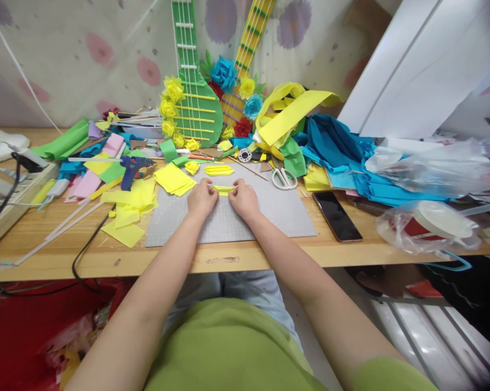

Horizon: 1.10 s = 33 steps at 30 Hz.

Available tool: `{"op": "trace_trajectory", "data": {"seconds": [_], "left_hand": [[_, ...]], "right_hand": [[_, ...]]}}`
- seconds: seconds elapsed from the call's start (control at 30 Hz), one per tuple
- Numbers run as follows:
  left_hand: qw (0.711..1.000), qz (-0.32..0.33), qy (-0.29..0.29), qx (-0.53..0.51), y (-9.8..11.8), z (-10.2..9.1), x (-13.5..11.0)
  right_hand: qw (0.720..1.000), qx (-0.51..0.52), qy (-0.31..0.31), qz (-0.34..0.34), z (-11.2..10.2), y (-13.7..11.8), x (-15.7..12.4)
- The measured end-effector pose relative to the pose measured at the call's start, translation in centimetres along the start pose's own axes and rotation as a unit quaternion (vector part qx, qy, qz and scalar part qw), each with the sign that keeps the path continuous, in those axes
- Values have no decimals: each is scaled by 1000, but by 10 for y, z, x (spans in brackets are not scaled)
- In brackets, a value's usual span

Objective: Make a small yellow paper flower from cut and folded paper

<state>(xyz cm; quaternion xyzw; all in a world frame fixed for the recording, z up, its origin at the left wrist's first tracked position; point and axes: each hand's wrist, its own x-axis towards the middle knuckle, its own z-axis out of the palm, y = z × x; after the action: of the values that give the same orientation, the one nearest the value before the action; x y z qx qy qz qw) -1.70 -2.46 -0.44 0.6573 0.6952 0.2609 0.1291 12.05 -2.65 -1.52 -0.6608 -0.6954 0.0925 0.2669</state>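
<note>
Between my two hands a narrow folded strip of yellow paper (223, 190) is held level over the grey cutting mat (232, 225). My left hand (203, 199) pinches its left end, and my right hand (244, 200) pinches the right end. Just beyond them lie several more folded yellow paper strips (219, 170). A stack of flat yellow paper squares (174, 180) sits to the left of my left hand, with a yellow paper flower (192, 167) above it. White-handled scissors (284, 178) rest at the mat's upper right.
A blue glue gun (131, 171) lies left among paper scraps. Green (198, 106) and yellow (245, 51) paper-covered instruments with flowers lean at the back. A phone (337, 216), blue crepe paper (351, 157) and a bagged cup (428, 227) are on the right. A black cable (86, 247) crosses the front edge.
</note>
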Motion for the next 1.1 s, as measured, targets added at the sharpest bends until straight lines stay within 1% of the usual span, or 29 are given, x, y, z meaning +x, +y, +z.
{"op": "trace_trajectory", "data": {"seconds": [0.2, 0.47, 0.57, 0.7, 0.77, 1.1], "left_hand": [[1000, -9, 4, 10, 0, 2, 0], [999, -11, 5, 43, 3, 1, -2], [999, 15, 2, 44, 4, 0, -3], [995, 80, -1, 58, 2, 2, -2], [992, 102, 1, 73, 1, 4, -1], [988, 118, 7, 95, 1, 7, -1]], "right_hand": [[1000, -2, 6, -10, 0, 0, -1], [999, -34, 6, -14, 0, -1, 0], [999, -47, 3, -18, -1, -2, -1], [997, -67, -2, -26, -1, -1, 0], [997, -76, -2, -28, -1, -2, 0], [993, -109, -15, -30, -3, -5, -2]]}}
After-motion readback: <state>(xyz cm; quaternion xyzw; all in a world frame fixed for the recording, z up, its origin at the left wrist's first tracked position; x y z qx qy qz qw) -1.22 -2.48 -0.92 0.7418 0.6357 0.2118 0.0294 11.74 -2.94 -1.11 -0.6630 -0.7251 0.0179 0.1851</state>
